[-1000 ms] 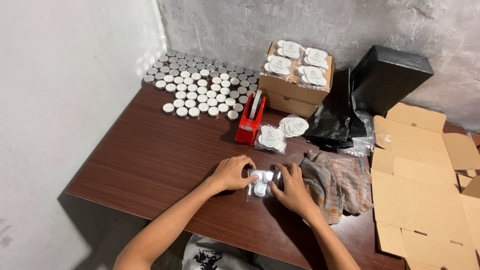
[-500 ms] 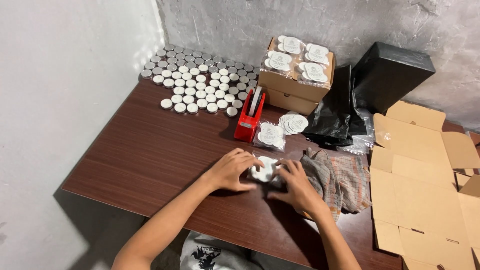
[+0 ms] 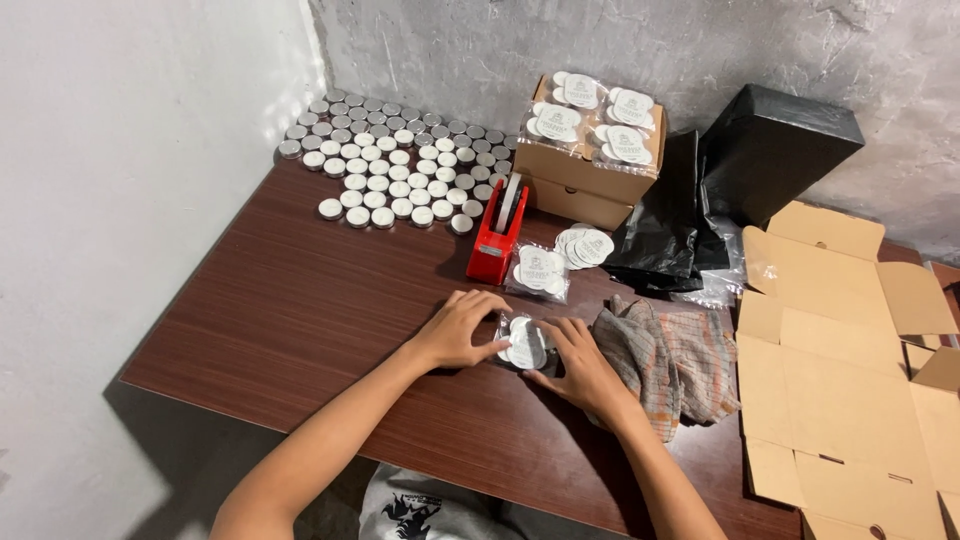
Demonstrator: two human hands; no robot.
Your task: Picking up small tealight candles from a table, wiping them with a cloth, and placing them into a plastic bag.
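A small clear plastic packet of round white tins [image 3: 523,342] lies on the dark wooden table [image 3: 300,300], between my two hands. My left hand [image 3: 458,326] grips its left side with fingers curled over the top. On the packet's right side rests my right hand [image 3: 584,365], its fingers pressing the packet. Just behind stands a red tape dispenser [image 3: 498,235], with another filled packet [image 3: 538,270] and a third packet [image 3: 585,246] beside it.
Several rows of small round tins [image 3: 395,160] fill the far left of the table. A brown box topped with packets [image 3: 592,150] stands at the back. Black bags [image 3: 665,225] and a black box [image 3: 775,150] lie right, with a checked cloth [image 3: 675,355] and flattened cardboard [image 3: 850,380].
Both hands have stayed on the packet, shifting their fingers around it; the packet has turned slightly between them. Everything else on the table is unmoved.
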